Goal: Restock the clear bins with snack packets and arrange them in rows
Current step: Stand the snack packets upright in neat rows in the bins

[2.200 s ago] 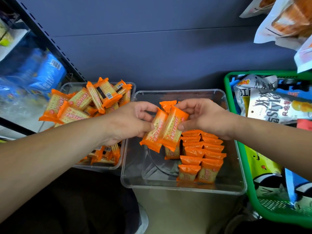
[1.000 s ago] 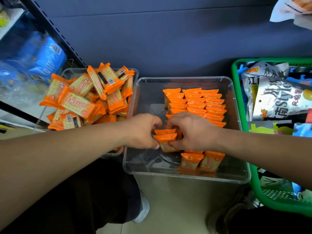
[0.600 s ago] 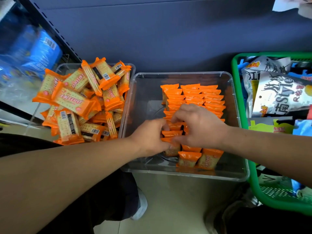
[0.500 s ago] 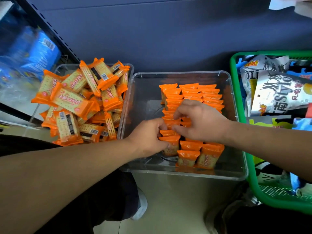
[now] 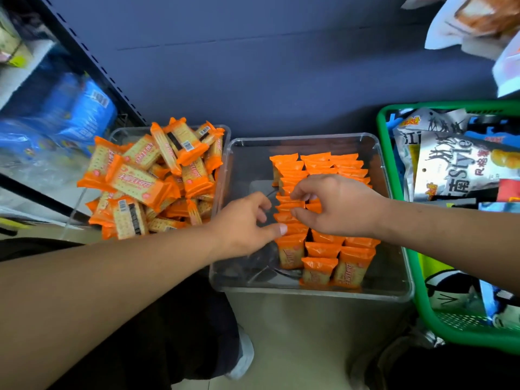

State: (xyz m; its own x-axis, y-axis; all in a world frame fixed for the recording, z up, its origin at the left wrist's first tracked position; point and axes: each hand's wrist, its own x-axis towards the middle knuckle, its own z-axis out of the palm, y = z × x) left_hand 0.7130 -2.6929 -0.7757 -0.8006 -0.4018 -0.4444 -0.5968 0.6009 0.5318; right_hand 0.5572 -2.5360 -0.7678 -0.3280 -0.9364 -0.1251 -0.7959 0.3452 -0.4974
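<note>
In the clear plastic bin (image 5: 247, 170), right hand (image 5: 337, 206) pinches rowed orange snack packets (image 5: 323, 164), left hand (image 5: 244, 225) loosely curled, thumb touching them — green plastic basket (image 5: 450, 104) just beside.

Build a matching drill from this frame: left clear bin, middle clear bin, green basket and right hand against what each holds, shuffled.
Column 1
1. left clear bin
2. middle clear bin
3. green basket
4. right hand

Column 2
A. large snack bags
B. orange packets in rows
C. a few packets from the rows, pinched in the fingers
D. loose heap of orange packets

Pairs: 1-D, 2-B, 3-A, 4-C
</note>
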